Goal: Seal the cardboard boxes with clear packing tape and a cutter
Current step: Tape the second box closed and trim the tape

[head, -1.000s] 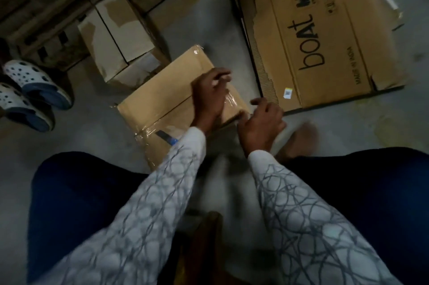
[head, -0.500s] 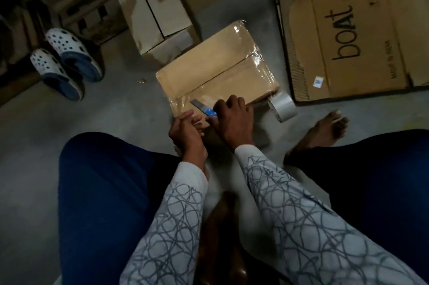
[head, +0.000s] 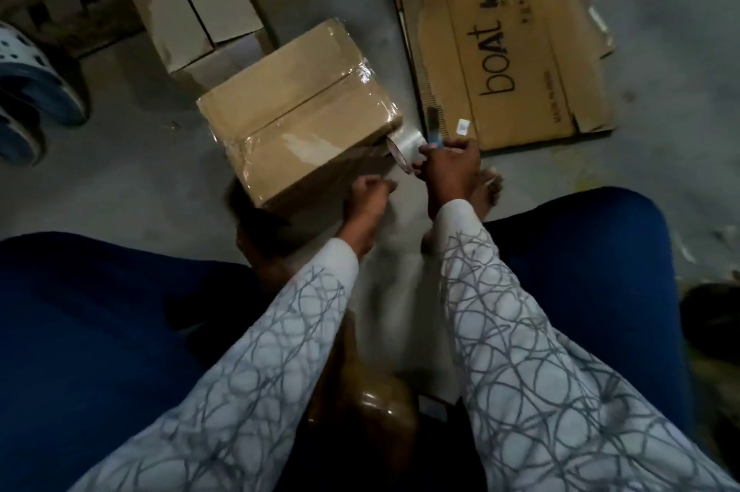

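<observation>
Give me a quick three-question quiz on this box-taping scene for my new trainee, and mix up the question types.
1. Which of the hands holds the blue-handled cutter?
2. True or false: shiny clear tape already shows on top of the brown cardboard box.
3. What lies to the person's right of that box? A) a flattened cardboard sheet printed "boat" B) a pair of white clogs C) a bucket

Key: 1. The right hand. 2. True. 3. A.
</observation>
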`<action>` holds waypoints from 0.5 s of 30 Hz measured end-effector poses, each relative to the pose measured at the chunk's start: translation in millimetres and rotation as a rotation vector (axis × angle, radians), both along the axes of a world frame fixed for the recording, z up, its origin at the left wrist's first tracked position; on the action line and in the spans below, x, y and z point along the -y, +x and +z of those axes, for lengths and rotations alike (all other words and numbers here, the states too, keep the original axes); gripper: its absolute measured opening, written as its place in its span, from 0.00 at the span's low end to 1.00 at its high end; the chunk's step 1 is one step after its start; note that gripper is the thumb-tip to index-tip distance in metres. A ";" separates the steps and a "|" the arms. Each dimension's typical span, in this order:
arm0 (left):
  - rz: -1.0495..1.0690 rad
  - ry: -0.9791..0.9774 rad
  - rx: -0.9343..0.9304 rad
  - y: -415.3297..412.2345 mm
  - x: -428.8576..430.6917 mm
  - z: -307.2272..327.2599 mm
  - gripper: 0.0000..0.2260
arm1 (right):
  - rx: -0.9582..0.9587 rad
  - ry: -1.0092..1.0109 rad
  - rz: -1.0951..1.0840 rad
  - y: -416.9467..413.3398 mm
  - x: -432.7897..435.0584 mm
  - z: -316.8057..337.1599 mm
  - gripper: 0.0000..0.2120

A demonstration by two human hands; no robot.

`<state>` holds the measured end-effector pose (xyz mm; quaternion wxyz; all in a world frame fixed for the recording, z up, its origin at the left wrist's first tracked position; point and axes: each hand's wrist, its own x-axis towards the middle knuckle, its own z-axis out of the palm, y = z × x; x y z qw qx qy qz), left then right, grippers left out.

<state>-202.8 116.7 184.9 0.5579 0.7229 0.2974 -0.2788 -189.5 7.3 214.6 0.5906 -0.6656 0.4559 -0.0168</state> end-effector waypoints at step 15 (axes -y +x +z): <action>0.542 -0.360 -0.082 69.3 74.2 -44.5 0.26 | -0.048 -0.101 0.043 30.5 19.5 -20.9 0.13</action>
